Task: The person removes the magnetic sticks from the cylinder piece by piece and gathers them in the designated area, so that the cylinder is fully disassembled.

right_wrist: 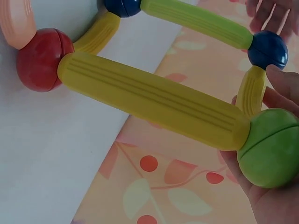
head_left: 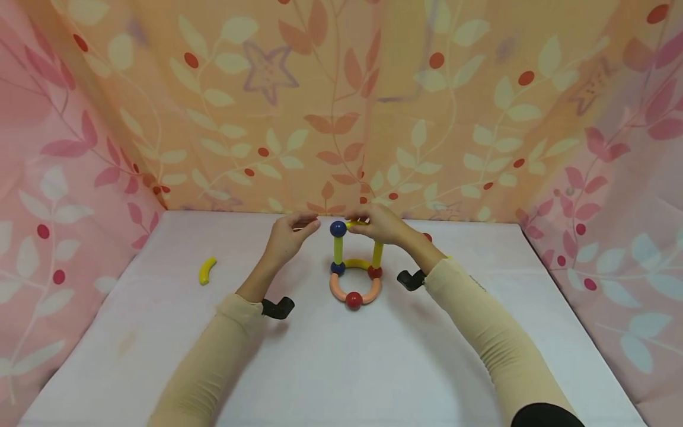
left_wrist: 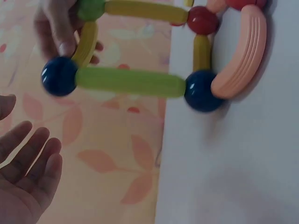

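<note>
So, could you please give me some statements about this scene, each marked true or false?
1. The left grip is empty. True.
2. The right grip holds the upper curved yellow piece. True.
3. The far-left yellow piece touches the left grip. False: the far-left yellow piece lies apart from it.
4. The upright green rod joins two blue balls. True.
5. The green ball rests on the table. False: the green ball tops the straight yellow rod.

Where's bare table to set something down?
Bare table lies between the left sleeve and right sleeve, nearer than the front red ball, and left of the loose yellow piece. Crowded: the toy frame, right hand holding it, left hand beside it.
</note>
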The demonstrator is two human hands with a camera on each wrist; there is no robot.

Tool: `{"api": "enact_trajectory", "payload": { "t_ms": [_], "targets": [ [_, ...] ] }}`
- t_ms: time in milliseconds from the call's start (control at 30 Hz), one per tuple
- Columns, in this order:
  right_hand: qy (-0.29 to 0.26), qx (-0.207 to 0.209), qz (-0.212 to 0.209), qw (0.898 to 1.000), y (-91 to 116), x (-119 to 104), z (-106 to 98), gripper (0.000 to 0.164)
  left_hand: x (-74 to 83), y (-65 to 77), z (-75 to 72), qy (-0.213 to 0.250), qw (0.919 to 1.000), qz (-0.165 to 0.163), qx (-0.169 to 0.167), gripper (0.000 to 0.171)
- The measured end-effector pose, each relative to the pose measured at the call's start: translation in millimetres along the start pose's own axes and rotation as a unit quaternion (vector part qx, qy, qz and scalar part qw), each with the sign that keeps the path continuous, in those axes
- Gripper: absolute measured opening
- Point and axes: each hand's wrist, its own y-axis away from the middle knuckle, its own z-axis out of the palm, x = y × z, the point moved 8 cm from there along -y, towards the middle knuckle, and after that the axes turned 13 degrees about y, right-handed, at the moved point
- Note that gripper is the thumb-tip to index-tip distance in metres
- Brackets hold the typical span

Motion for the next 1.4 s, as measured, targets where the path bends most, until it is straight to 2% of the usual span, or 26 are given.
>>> {"api": "enact_trajectory", "payload": {
  "t_ms": [200, 433, 767, 1200, 1400],
  "targets": [
    [0.007, 0.0, 0.0, 1.0, 0, 0, 1, 0.032, -3.0, 0.5, 29.6, 0.021, 0.9992, -0.009, -0.032, 0.039],
    [0.008, 0.002, -0.002, 1.0, -2, -1, 3, 0.026, -4.6, -0.1, 43.8, 0.03, 0.9991, -0.007, -0.029, 0.04],
    [0.018, 0.008, -0.011, 1.0, -3, -2, 3, 0.023, -4.8, 1.8, 48.0, 0.019, 0.9996, 0.006, -0.018, 0.037],
    [0.016, 0.009, -0.017, 1.0, -3, -1, 6, 0.021, -6.7, 1.3, 48.6, 0.007, 0.9998, -0.005, -0.018, 0.037],
    [0.045, 0.001, -0.009, 0.999, -3, 0, 7, 0.022, -6.5, 0.8, 47.7, 0.001, 0.9999, -0.006, -0.015, 0.038]
  ]
}}
